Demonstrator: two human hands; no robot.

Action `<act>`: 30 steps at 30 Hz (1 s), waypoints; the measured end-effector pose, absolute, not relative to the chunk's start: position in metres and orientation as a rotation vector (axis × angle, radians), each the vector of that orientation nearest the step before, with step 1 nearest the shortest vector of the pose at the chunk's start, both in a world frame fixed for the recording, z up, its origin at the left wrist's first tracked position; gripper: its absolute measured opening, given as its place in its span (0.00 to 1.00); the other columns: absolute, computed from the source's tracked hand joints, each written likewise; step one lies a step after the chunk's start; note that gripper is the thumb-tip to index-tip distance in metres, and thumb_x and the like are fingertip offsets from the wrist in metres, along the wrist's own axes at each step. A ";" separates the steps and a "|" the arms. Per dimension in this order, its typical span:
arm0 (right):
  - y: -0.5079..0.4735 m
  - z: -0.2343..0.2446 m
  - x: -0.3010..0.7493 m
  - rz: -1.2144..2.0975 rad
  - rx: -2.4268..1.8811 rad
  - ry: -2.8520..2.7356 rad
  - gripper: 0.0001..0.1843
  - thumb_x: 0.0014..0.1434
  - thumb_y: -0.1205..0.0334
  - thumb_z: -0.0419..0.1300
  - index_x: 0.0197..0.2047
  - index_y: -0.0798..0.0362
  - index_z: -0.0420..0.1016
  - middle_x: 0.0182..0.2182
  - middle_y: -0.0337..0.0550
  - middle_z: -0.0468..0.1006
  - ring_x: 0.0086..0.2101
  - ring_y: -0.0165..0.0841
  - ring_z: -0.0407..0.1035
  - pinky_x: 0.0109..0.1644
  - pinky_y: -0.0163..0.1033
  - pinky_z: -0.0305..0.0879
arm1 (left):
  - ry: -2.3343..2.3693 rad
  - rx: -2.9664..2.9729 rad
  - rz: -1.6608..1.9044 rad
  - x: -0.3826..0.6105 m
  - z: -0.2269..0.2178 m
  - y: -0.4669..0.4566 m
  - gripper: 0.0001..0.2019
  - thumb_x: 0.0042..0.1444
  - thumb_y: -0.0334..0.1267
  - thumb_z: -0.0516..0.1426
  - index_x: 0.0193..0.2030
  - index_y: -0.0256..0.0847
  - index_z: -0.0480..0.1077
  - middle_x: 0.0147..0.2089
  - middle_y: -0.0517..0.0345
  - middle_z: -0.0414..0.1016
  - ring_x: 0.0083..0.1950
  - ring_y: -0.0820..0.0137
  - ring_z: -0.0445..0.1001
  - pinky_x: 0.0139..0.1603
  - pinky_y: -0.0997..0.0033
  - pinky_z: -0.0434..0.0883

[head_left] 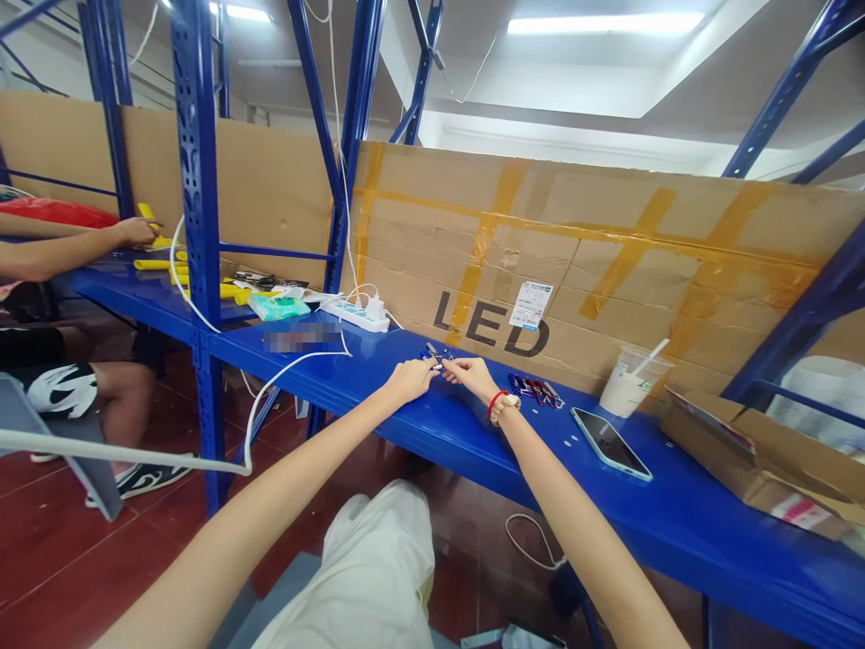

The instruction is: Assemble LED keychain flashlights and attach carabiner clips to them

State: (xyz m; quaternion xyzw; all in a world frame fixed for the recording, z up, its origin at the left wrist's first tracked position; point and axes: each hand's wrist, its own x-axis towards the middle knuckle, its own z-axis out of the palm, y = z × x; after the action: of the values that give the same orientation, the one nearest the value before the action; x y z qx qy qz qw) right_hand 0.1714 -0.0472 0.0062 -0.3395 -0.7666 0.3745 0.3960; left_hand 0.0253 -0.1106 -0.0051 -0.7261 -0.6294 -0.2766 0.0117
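At the far left, beyond a blue perforated steel upright, a co-worker's hand is at yellow tubes. Right of the upright, near the left end of the blue metal worktop, a crumpled teal plastic packet and a white plastic power strip lie towards the rear edge. Farther right, between front and rear edges, the person's left hand has its grip closed, fingertips pinching a small shiny piece; the right hand meets it there, thumb and finger pinched on the same piece. Just behind them lies a loose cluster of small blue and silver pieces. The handling looks midway, with this piece not yet set down. To the right, a row of small purple, red and silver clip-like pieces lies apart; whether those are finished or waiting cannot be told. Beyond them come a pale-cased phone, a clear plastic cup with a straw by the rear edge, and an open brown cardboard box towards the right end.
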 end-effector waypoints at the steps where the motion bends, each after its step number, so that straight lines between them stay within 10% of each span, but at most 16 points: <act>1: -0.047 0.007 0.172 0.984 -0.869 -1.943 0.19 0.45 0.47 0.63 0.23 0.57 0.77 0.23 0.46 0.78 0.25 0.30 0.71 0.29 0.33 0.67 | -1.968 -2.262 -0.862 0.025 -0.005 -0.110 0.13 0.61 0.39 0.46 0.49 0.44 0.65 0.46 0.48 0.74 0.48 0.57 0.72 0.47 0.60 0.67; 17: -0.042 0.018 0.179 0.956 -0.971 -1.907 0.21 0.52 0.46 0.58 0.36 0.55 0.78 0.33 0.46 0.79 0.26 0.27 0.71 0.27 0.30 0.67 | -2.027 -2.207 -0.999 0.026 -0.001 -0.113 0.14 0.62 0.45 0.42 0.48 0.47 0.63 0.46 0.53 0.74 0.49 0.61 0.72 0.45 0.65 0.67; 30: -0.018 0.006 0.203 0.219 -1.388 -2.053 0.14 0.60 0.59 0.54 0.47 0.55 0.68 0.47 0.46 0.70 0.45 0.36 0.66 0.49 0.49 0.63 | -2.335 -1.751 -1.243 0.021 0.001 -0.109 0.14 0.62 0.42 0.40 0.47 0.37 0.57 0.42 0.40 0.74 0.45 0.57 0.73 0.43 0.61 0.66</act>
State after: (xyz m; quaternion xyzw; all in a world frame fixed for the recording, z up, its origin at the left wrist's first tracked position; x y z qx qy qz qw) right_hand 0.2026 -0.0180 0.0058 -0.5283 -0.7815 0.0835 0.3211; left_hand 0.0211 -0.1089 0.0007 -0.5520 -0.7359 -0.3918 -0.0155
